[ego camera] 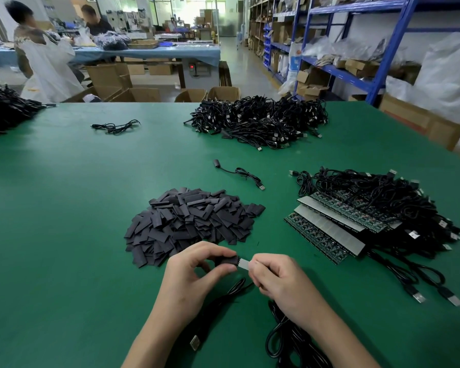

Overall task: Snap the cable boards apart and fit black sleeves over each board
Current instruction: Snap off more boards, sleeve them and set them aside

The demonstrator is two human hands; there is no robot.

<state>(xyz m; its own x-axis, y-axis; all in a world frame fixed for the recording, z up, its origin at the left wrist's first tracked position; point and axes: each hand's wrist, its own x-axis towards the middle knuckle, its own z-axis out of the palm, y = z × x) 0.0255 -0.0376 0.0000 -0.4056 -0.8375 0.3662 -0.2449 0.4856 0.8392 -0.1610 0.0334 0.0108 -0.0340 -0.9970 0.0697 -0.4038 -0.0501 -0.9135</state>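
While the wide green table mat (64, 208) fills the view, a big heap of black USB cables (258, 120) sits at 1 o'clock by the far edge. Unsnapped green circuit-board panels (327, 229) with cables attached lie at 3 o'clock. A pile of flat black sleeves (191, 221) lies mid-table. At 6 o'clock the left hand (194, 272), fingers curled, pinches one black sleeve (227, 261). The right hand (276, 280), just beside it, pinches the pale end of a small board (244, 263). The sleeve covers the board's left part.
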